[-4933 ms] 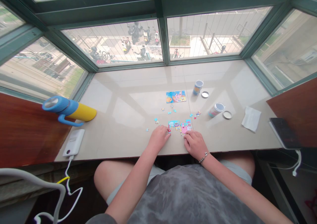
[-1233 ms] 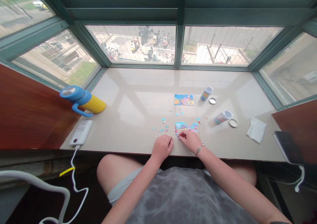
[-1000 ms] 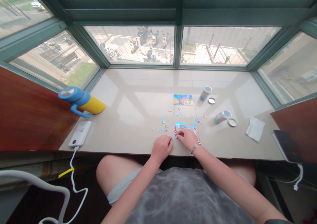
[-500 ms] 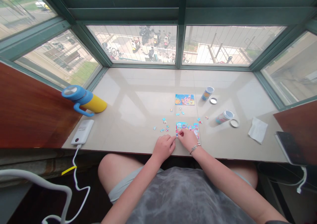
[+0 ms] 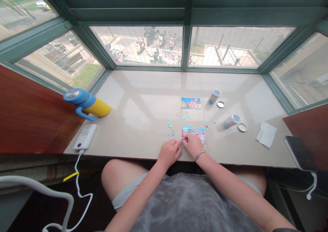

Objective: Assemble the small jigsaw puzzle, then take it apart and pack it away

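Note:
A partly assembled jigsaw puzzle (image 5: 190,129) with pink and blue pictures lies near the table's front edge. Over its lower left part is my right hand (image 5: 193,144), thumb and fingers pinched together at a puzzle piece that they mostly hide. My left hand (image 5: 169,152) rests palm down on the table, its fingers loosely bent. The tip of its index finger touches the puzzle's lower left edge and it holds nothing. Loose puzzle pieces (image 5: 167,134) are scattered to the left, with a few more above and to the right.
Behind lies a second, assembled puzzle (image 5: 191,103). Two small canisters (image 5: 214,97) stand at the right with round lids (image 5: 242,127) beside them. Farther right are a tissue (image 5: 267,134) and a dark tablet-like object (image 5: 302,153). A yellow-blue bottle (image 5: 98,106) and white power bank (image 5: 85,137) occupy the left.
My right hand and wrist have shifted slightly left, baring more of the puzzle's right side. The left hand stays at the puzzle's edge.

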Available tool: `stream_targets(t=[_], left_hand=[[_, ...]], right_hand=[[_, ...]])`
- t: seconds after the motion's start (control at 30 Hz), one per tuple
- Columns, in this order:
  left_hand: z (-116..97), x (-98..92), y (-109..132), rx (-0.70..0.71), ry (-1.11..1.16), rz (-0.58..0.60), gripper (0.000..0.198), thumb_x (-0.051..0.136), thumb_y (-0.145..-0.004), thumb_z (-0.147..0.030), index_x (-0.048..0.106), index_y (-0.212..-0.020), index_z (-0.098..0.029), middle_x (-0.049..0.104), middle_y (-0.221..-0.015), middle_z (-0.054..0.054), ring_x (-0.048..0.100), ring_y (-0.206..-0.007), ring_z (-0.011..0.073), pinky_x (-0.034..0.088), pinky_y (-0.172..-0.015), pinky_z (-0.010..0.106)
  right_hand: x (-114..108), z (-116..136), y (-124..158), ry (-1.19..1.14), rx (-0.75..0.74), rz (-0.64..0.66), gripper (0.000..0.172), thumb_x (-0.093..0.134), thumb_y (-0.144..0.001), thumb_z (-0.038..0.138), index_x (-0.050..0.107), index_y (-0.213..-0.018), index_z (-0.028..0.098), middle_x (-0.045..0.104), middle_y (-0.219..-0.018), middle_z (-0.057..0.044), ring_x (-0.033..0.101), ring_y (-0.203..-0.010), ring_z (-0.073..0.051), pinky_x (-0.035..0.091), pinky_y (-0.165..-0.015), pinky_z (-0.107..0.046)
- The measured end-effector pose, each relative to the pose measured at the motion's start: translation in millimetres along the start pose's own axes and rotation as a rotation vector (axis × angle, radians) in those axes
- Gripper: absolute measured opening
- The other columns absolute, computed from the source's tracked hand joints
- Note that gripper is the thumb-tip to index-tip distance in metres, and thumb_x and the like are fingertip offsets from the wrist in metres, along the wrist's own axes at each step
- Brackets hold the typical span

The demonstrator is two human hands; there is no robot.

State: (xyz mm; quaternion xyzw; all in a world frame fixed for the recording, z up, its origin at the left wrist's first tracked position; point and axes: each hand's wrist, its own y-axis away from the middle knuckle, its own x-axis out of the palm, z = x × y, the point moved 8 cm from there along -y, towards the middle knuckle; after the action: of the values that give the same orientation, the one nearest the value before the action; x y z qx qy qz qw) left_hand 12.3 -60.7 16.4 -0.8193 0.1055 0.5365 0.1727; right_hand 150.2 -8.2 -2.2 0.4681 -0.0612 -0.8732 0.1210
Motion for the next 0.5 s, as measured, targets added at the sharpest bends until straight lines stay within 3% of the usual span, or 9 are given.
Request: stream_targets(t=[0.33, 0.5], left_hand=[[-1.1, -2.0, -0.4, 0.002, -0.005, -0.011, 0.029, 0.051, -0.099, -0.027, 0.064, -0.125, -0.026, 0.065, -0.098, 0.009, 0.061, -0.092, 0.0249, 0.047, -0.082, 0.04], [-0.6, -2.3, 0.1, 0.003, 0.007, -0.034, 0.033, 0.051, -0.099, -0.027, 0.062, -0.13, -0.026, 0.065, -0.098, 0.009, 0.062, -0.091, 0.0245, 0.048, -0.081, 0.04]], right_hand=[[2.4, 4.0, 6.7, 0.063, -0.057, -0.008, 0.011, 0.054, -0.097, 0.023, 0.062, -0.09, 0.023, 0.068, -0.091, -0.003, 0.061, -0.078, -0.017, 0.038, -0.068, -0.027], [-11.0, 2.4, 14.6, 0.099, -0.098, -0.062, 0.014, 0.05, -0.102, 0.027, 0.064, -0.099, 0.024, 0.068, -0.095, -0.004, 0.063, -0.084, -0.019, 0.043, -0.076, -0.029]])
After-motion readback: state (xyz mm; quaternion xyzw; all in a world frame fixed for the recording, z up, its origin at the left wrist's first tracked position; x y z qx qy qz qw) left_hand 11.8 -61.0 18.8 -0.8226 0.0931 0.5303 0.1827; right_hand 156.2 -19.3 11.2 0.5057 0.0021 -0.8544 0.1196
